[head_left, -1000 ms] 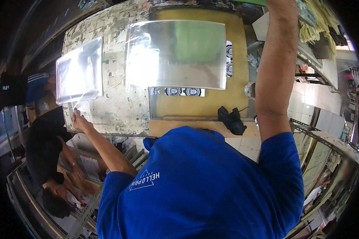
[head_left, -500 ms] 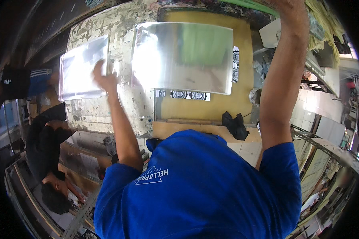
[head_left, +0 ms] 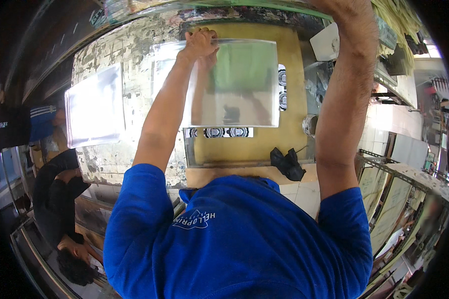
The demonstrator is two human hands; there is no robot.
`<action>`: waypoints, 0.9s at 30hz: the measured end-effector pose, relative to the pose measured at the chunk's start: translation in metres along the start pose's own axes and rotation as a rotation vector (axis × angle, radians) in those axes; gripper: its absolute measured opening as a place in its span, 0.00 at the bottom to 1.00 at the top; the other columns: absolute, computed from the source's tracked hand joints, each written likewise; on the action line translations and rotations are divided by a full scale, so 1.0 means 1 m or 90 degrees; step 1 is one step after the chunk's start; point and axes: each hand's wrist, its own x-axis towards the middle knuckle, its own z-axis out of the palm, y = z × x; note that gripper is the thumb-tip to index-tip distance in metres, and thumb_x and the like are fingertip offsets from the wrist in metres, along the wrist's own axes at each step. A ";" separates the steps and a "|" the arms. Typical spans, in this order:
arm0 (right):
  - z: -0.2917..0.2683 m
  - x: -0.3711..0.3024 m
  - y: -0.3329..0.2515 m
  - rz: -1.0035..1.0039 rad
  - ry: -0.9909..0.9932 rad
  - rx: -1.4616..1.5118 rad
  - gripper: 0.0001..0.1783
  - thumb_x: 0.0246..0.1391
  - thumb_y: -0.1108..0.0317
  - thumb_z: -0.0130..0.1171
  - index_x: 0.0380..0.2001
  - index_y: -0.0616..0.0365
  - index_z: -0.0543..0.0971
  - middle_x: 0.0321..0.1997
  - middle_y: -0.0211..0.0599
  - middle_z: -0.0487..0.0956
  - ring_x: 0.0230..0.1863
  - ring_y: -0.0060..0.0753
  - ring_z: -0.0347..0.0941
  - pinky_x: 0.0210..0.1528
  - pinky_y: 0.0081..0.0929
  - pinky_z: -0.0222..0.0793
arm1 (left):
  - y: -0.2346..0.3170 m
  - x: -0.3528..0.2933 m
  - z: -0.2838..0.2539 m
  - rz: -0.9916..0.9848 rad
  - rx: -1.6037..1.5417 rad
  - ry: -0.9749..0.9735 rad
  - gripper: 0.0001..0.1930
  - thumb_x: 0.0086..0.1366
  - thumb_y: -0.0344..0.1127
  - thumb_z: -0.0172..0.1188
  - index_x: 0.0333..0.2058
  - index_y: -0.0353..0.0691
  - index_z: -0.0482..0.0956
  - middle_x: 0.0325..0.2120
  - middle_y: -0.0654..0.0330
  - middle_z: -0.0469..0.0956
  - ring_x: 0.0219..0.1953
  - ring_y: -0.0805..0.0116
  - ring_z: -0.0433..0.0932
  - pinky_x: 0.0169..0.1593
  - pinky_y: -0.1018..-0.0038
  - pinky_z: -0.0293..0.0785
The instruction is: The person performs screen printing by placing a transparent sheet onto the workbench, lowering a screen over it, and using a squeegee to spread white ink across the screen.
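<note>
You're seeing a co-worker (head_left: 54, 207) at eight o'clock, a black cloth (head_left: 288, 165) lying at three, a metal rack (head_left: 409, 180) standing at four.

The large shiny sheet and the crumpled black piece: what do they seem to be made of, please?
Large shiny sheet: probably smooth, glossy plastic, since it mirrors the left arm. Crumpled black piece: perhaps matte cloth, given its soft, dull folds.

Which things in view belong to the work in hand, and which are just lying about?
In use, apparently:
- large clear sheet, left hand at its far edge
- yellow panel beneath
- clear sheeting at left

Lying about, apparently:
- crumpled black cloth
- round tub
</note>
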 end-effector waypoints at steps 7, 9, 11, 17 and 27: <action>-0.016 0.013 -0.019 0.120 -0.092 -0.054 0.25 0.50 0.51 0.71 0.20 0.68 0.84 0.14 0.43 0.76 0.17 0.33 0.71 0.24 0.35 0.65 | -0.009 0.008 -0.034 0.065 -0.228 -0.095 0.19 0.58 0.42 0.68 0.49 0.48 0.82 0.45 0.53 0.84 0.49 0.52 0.82 0.52 0.57 0.76; -0.013 0.014 -0.017 0.106 -0.088 -0.022 0.25 0.50 0.51 0.71 0.21 0.67 0.85 0.14 0.43 0.77 0.17 0.33 0.72 0.24 0.34 0.66 | -0.022 0.014 -0.039 0.121 -0.226 -0.087 0.19 0.59 0.42 0.68 0.49 0.48 0.82 0.42 0.54 0.85 0.48 0.53 0.83 0.51 0.61 0.78; -0.005 0.013 0.008 0.069 -0.065 0.034 0.25 0.50 0.50 0.71 0.22 0.67 0.85 0.14 0.43 0.78 0.18 0.33 0.73 0.24 0.33 0.67 | -0.011 0.010 -0.041 0.079 -0.178 -0.055 0.18 0.61 0.43 0.68 0.50 0.50 0.82 0.43 0.55 0.85 0.49 0.52 0.83 0.53 0.58 0.78; 0.000 0.006 0.011 0.003 0.003 -0.022 0.24 0.51 0.51 0.70 0.24 0.66 0.86 0.15 0.41 0.79 0.17 0.32 0.74 0.24 0.33 0.68 | 0.001 -0.003 -0.021 0.006 -0.122 -0.033 0.17 0.64 0.42 0.65 0.51 0.52 0.81 0.43 0.52 0.85 0.48 0.50 0.83 0.54 0.56 0.77; -0.010 0.013 -0.010 0.100 -0.092 -0.045 0.25 0.53 0.48 0.70 0.26 0.65 0.87 0.18 0.42 0.81 0.19 0.33 0.76 0.25 0.32 0.71 | 0.000 -0.009 -0.011 -0.019 -0.207 -0.038 0.16 0.64 0.39 0.65 0.51 0.50 0.81 0.42 0.52 0.85 0.48 0.51 0.83 0.54 0.58 0.77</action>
